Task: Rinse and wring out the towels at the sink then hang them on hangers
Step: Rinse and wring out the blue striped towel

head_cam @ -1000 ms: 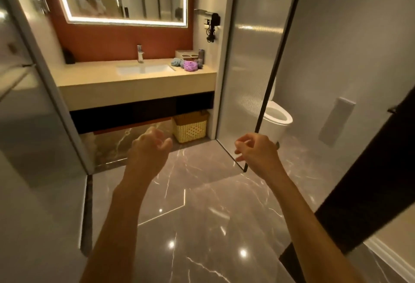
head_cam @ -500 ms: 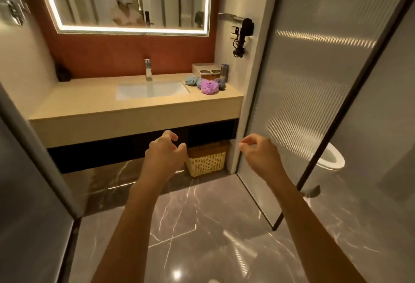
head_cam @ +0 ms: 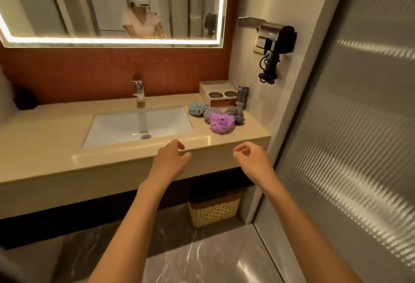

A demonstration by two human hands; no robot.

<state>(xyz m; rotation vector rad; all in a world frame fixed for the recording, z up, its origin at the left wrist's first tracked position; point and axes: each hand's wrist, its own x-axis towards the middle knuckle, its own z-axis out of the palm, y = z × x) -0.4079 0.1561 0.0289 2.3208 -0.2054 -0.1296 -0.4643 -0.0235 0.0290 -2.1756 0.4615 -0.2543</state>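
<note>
Head view of a bathroom vanity. The left hand (head_cam: pixel 171 162) and right hand (head_cam: pixel 254 159) are raised side by side, apart, in front of the front edge of the desk (head_cam: pixel 45 138). Each grip is loose, with fingers half curled, and holds nothing. The towels (head_cam: pixel 210 115) lie in one bunched clump on the desk, right of the sink (head_cam: pixel 112 129) and beyond both hands. The purple towel (head_cam: pixel 221 123) is nearest the front, the blue towel (head_cam: pixel 197 109) is behind it by the basin rim, and the grey towel (head_cam: pixel 237 115) is to the right. A tap (head_cam: pixel 139 90) stands behind the sink. A box (head_cam: pixel 219 95) sits at the wall just behind the towels. A dryer (head_cam: pixel 276 40) hangs on the right wall and a basket (head_cam: pixel 214 212) stands on the floor (head_cam: pixel 202 260) under the desk. The lit mirror (head_cam: pixel 67 1) reflects the person.
</note>
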